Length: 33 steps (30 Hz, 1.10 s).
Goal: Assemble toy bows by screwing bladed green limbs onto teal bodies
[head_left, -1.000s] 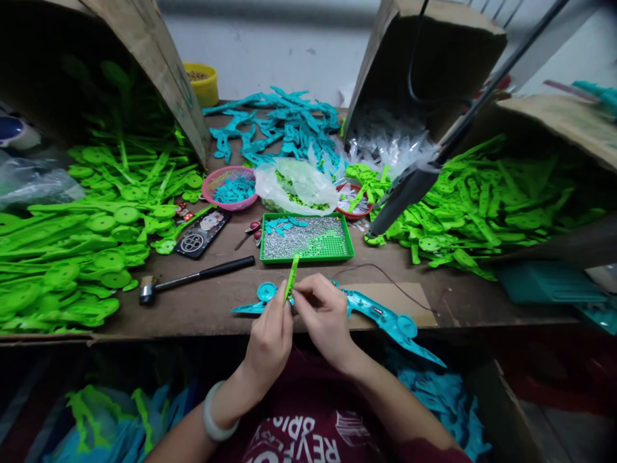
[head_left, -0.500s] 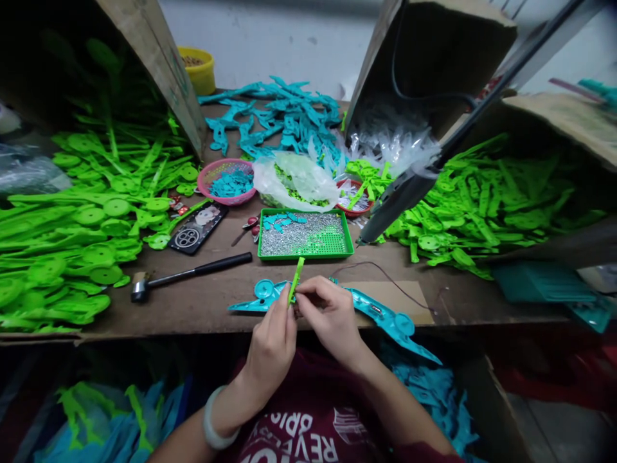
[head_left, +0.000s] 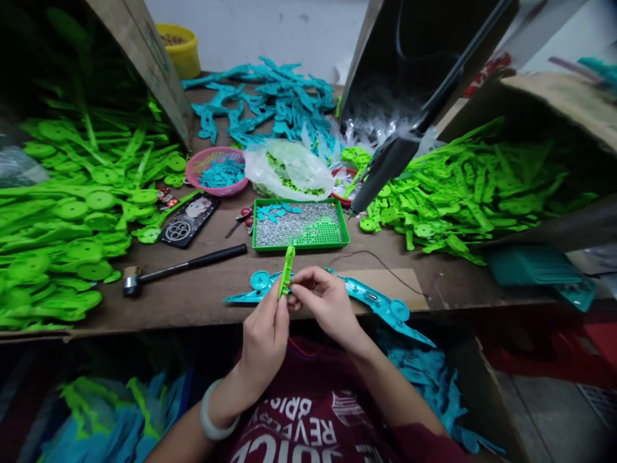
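Observation:
My left hand is closed on the lower end of a small green plastic piece, which stands nearly upright. Beside it my right hand is pinched at the piece's lower right side; what its fingertips hold is too small to make out. Behind both hands a long curved turquoise part lies along the table's front edge, its middle hidden by them. Just beyond is a green tray with small silvery pieces and a few turquoise ones.
A hammer and a phone lie left of the tray. A dark tool hangs at its right. Green parts are heaped at both sides, turquoise parts at the back. A pink basket stands behind.
The view has shifted, so the table's things appear slightly higher and further left. The green piece has turned, showing more of its ribbed side. Both hands stay together at it.

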{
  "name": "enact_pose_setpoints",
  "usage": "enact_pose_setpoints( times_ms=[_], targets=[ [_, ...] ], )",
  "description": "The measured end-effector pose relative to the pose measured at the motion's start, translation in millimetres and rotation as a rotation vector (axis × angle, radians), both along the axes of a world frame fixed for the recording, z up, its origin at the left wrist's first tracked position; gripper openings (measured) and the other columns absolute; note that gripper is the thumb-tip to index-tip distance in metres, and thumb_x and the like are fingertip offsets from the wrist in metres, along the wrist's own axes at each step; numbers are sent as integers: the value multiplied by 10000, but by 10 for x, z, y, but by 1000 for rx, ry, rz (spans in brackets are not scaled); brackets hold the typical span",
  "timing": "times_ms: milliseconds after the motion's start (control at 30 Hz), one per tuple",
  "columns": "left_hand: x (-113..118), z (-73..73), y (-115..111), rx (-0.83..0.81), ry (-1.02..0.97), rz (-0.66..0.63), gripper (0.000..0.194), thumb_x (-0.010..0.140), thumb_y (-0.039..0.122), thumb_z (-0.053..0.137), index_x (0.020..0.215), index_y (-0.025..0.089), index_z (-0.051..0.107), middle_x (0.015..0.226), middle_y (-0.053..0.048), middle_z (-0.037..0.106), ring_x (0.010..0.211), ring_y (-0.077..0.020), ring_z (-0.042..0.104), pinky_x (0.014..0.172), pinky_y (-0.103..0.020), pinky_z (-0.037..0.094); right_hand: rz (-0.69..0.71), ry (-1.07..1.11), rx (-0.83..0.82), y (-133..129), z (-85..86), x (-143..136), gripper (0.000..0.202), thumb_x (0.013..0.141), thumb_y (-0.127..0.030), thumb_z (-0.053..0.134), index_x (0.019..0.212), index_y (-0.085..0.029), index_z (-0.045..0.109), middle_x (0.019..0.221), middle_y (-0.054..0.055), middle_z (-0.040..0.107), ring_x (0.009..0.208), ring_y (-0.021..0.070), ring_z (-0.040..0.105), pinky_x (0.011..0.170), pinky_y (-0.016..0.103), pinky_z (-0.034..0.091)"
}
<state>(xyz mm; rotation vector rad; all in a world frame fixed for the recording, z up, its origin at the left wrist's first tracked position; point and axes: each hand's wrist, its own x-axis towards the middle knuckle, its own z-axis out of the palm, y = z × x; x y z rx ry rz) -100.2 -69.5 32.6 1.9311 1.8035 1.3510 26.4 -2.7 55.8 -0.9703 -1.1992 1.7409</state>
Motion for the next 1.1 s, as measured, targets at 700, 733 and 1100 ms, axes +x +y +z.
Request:
enact_pose_setpoints(
  times_ms=[700,733,1100],
  targets=[
    [-5,-36,-82,-118,-104,-95,394,1025,146,433,1401,97,540,1186,-145,733,1031,-204,734,865,-295,609,-11,-382,679,-46,55,107,132,959,-144,580,973,-202,698,909,37,704,856,143,668,779,267,532],
    [-8,-18,-90,-169,-167,-98,383,1033,172,423,1385,95,555,1100,-127,752,950,-187,744,809,-279,611,0,-338,627,-26,57,125,127,948,-149,600,961,-209,711,903,30,710,848,141,671,773,268,535],
    [39,62,-74,-362,-502,-167,368,1058,289,387,1309,141,612,560,79,496,385,-49,438,455,-192,397,-109,-359,884,-74,-192,128,168,956,-108,561,1045,-208,662,938,58,714,899,162,684,787,305,574]
  ],
)
